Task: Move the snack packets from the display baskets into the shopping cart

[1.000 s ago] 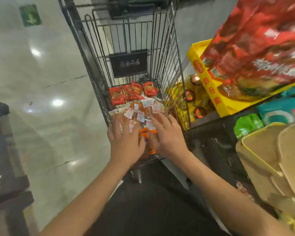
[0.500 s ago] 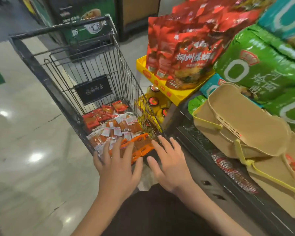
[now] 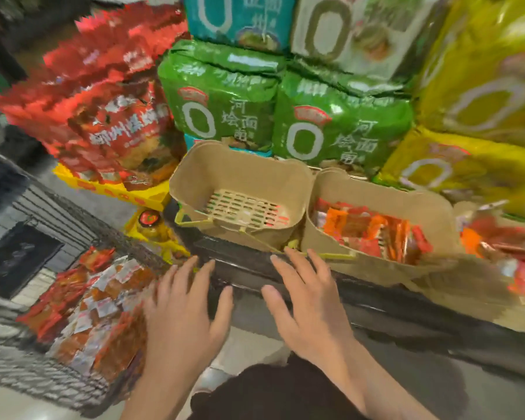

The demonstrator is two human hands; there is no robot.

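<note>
Reaching with both hands spread and holding nothing: the left hand (image 3: pixel 181 310) sits at lower centre of the frame, fingers straight and fanned, just right of the shopping cart (image 3: pixel 28 371), whose wire side fills the lower left. The right hand (image 3: pixel 308 304) lies beside it, fingers likewise extended, tips pointing toward the dark shelf edge (image 3: pixel 243 265) in mid-frame. Snack packets (image 3: pixel 85 310) already lie piled in the cart. On the shelf, the left display basket (image 3: pixel 240 174) at centre shows only its slotted floor, while the middle basket (image 3: pixel 373 189) to its right holds orange-red packets (image 3: pixel 373 228); a third basket (image 3: pixel 467 280) at the right edge is too blurred to read, though red wrappers show there. Large noodle bags (image 3: pixel 222 98) stand stacked behind.

Judged risks: the packets are small, slick and loosely heaped, so a two-handed scoop may shed some onto the floor between shelf and cart. The light baskets may slide or tip if a wall is caught. Motion blur suggests haste, which would worsen both.
</note>
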